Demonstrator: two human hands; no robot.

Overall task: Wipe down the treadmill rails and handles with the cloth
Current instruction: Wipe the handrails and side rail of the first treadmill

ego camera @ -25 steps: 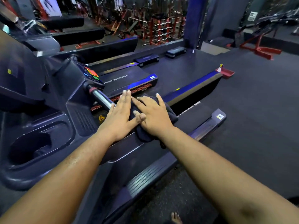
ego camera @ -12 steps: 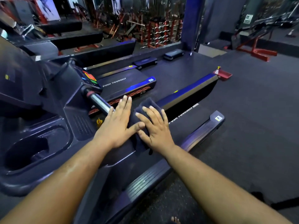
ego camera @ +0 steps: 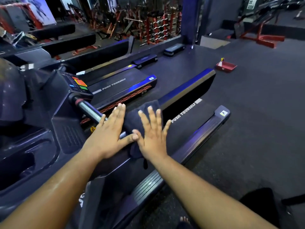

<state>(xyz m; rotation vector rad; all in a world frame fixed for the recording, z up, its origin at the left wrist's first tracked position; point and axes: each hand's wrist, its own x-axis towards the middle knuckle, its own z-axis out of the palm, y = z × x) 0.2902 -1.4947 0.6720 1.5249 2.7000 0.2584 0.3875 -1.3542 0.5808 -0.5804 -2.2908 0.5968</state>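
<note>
A dark cloth [ego camera: 132, 118] lies draped over the treadmill's right handrail [ego camera: 186, 90], a long dark bar with a blue-lit top. My right hand [ego camera: 152, 136] presses flat on the cloth with fingers spread. My left hand [ego camera: 109, 136] lies flat beside it on the rail, its thumb touching the cloth's near edge. Just beyond my left hand runs a silver handle bar [ego camera: 89, 110] with a red ring, joined to the console [ego camera: 77, 83] with coloured buttons.
The treadmill belt [ego camera: 188, 123] marked PUSH YOURSELF and its side foot rail [ego camera: 203, 134] lie below right. A cup-holder tray [ego camera: 24, 162] is at left. A second treadmill [ego camera: 122, 85] stands beyond. A red tray [ego camera: 226, 66] sits on the dark floor.
Both hands have slid along the rail with the cloth, and my right hand's fingers have spread wider. The camera has shifted slightly.
</note>
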